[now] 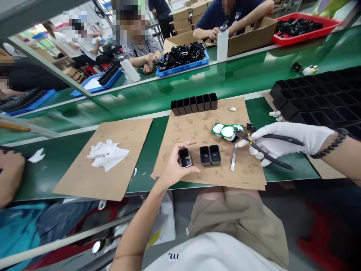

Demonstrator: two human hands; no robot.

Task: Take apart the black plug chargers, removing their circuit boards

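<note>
My bare left hand (pixel 174 167) curves around a small black open-topped box (pixel 185 158). Its index finger and thumb stretch past the box on either side, apart. To the right of it stand two similar black boxes (pixel 210 155), side by side. My right hand (pixel 284 140), in a white glove, grips dark-handled cutting pliers (pixel 258 149). The pliers' jaws reach the end of a green circuit board (pixel 218 129) with round white pads. Below the jaws, a flat silver metal strip (pixel 234 158) points towards me; its upper end is hidden by the glove.
Cardboard sheets (pixel 180 131) cover part of the green bench. A row of several black boxes (pixel 194 104) lines the far edge; many more (pixel 318 98) fill the right. White gloves (pixel 107 153) lie left. Beyond, people work by a blue tray (pixel 207 60) and a red tray (pixel 332 25).
</note>
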